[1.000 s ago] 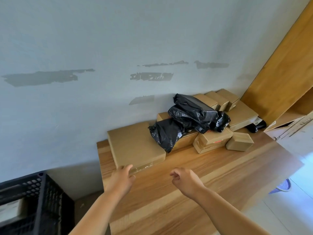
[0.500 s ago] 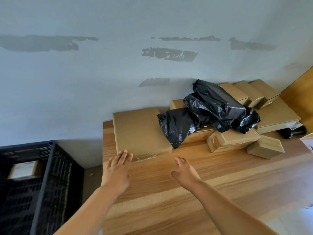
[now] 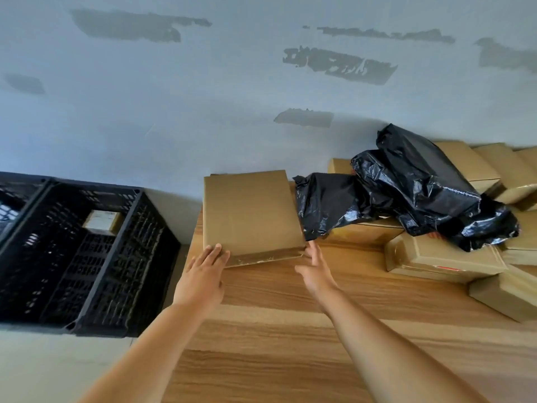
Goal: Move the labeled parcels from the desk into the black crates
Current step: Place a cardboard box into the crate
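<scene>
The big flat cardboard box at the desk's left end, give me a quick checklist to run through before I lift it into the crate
1. Left hand on the flat cardboard box: ok, fingers rest on its near left corner.
2. Right hand on the box: ok, fingertips at the near right corner.
3. Firm grip: not ok, both hands lie open.
4. Black bag clear of the box: cannot tell, it abuts the right edge.
5. Room in the black crate: ok, one small parcel inside.
6. Label present: cannot tell.

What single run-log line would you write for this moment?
step: reach | left hand: open, touching flat cardboard parcel | right hand: open at its near right corner | parcel: on desk | black crate: one parcel inside
</scene>
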Tool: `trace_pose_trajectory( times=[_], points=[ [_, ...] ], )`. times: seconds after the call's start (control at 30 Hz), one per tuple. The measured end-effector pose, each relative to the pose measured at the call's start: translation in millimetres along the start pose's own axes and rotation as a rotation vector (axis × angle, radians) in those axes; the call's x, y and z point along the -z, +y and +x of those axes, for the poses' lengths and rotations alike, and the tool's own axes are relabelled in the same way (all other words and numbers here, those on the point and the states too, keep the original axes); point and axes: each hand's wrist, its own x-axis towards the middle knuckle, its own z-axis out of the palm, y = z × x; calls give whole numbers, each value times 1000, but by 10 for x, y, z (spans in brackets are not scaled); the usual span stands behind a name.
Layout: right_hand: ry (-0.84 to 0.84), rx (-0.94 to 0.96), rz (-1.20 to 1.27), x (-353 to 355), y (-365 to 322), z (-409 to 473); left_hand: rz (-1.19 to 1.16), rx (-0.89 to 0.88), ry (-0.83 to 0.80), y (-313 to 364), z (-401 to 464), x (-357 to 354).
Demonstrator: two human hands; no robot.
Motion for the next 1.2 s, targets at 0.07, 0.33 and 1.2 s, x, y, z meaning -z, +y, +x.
trace_pose_trajectory(
  times=[0.07,0.33,1.2],
  points=[
    [-11,-1,-33,71,3,-36,-43,34,25,26,-138,-37],
    [37,-52,-165,56,108,-287,-158,118,157,-10,-538,-159],
    [3,-2,-137,-377,-408,-756,-588,462,113,-495,-387,488]
  ],
)
